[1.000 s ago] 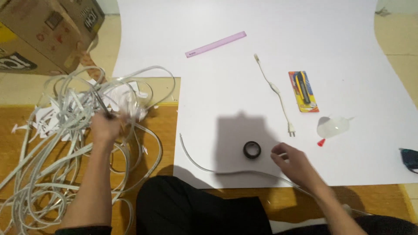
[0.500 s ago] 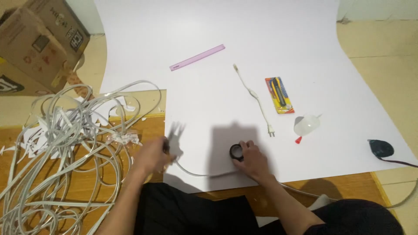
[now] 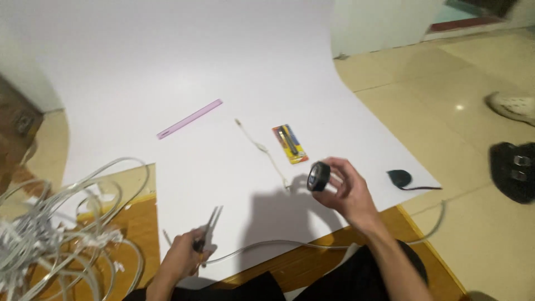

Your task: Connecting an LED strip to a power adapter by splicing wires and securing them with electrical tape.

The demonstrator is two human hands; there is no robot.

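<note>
A large sheet [image 3: 167, 67] lies on the floor [image 3: 446, 83]. Far on it, a ruler [image 3: 189, 119] lies left of a short cable [image 3: 262, 150], and a packaged tool [image 3: 290, 144] lies just right of that cable. A roll of tape [image 3: 319, 176] sits in the right hand [image 3: 345, 192], near the sheet's right edge. A tangle of cables [image 3: 50, 234] lies left, off the sheet. Near, the left hand [image 3: 181, 259] grips pliers [image 3: 209, 231] beside a long cable [image 3: 267, 245]. Two shoes [image 3: 512, 139] lie far right on the floor.

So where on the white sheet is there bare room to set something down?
The white sheet is bare behind the pink ruler, and between the ruler and the left hand. The tangle of white cables crowds the left.
</note>
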